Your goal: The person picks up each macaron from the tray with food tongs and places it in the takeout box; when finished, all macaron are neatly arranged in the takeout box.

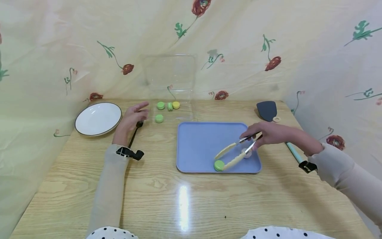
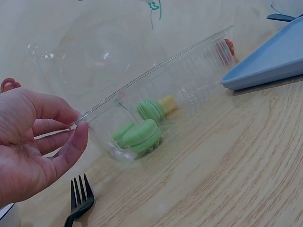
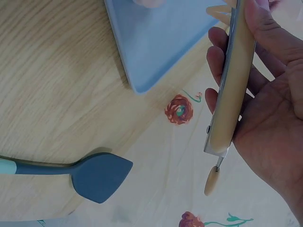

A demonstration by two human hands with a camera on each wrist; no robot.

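Note:
In the head view my right hand (image 1: 267, 134) grips a pair of tongs (image 1: 235, 161) with cream tips and handles. The tongs are spread, with one tip right beside a green macaron (image 1: 219, 165) near the front edge of the blue tray (image 1: 197, 142). A pale pink round piece (image 1: 246, 153) lies on the tray, partly behind a tong arm. My left hand (image 1: 133, 119) pinches the rim of a clear plastic box (image 2: 189, 80) between thumb and fingers. Inside this tilted-looking, lidded box are several green macarons (image 2: 142, 135) and a yellow one (image 1: 176, 105).
A white plate (image 1: 98, 119) with a dark rim stands at the left. Below my left hand lies a black fork (image 2: 81, 198). A spatula (image 3: 102, 177) with a dark blade and mint handle lies right of the tray, partly under my right arm. Flowered cloth (image 1: 238, 43) hangs behind the table.

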